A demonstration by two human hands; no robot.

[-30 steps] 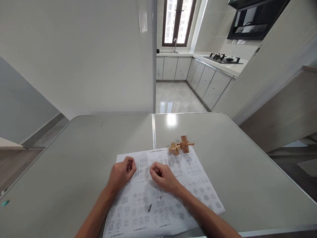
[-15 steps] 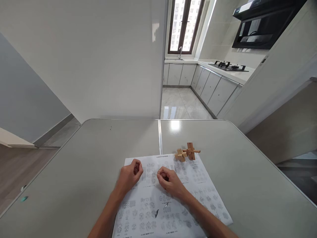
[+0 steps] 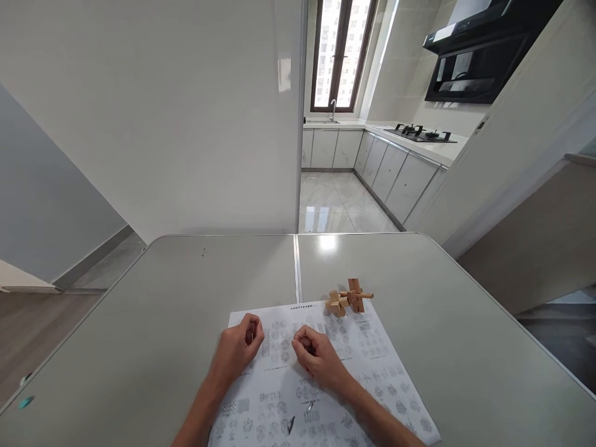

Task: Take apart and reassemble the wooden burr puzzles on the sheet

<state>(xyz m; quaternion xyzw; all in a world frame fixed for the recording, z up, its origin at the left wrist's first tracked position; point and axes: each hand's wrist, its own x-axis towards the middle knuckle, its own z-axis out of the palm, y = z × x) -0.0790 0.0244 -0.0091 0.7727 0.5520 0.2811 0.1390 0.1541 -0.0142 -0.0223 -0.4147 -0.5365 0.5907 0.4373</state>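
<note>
A large white sheet point(image 3: 367, 357) printed with rows of small diagrams lies on the table under both hands. My left hand point(image 3: 236, 349) rests at its upper left part, fingers curled in a loose fist. Near the middle of the sheet lies my right hand point(image 3: 321, 359), its thumb against the curled fingers. Nothing shows in either hand. Beyond the right hand, two interlocking wooden puzzles, a paler one point(image 3: 336, 304) and a browner one point(image 3: 356, 295), sit close together at the sheet's far right corner. Two small dark marks or tears show low on the sheet.
The grey table point(image 3: 153, 335) has a metal seam point(image 3: 297, 267) down its far half. A small teal piece point(image 3: 27, 402) lies near the left edge. Past the table stand a white panel point(image 3: 200, 124) and a kitchen with a gas hob point(image 3: 421, 133).
The view has tilted up slightly, so everything sits a little lower in the picture. Both hands and the wooden puzzles keep their places on the sheet.
</note>
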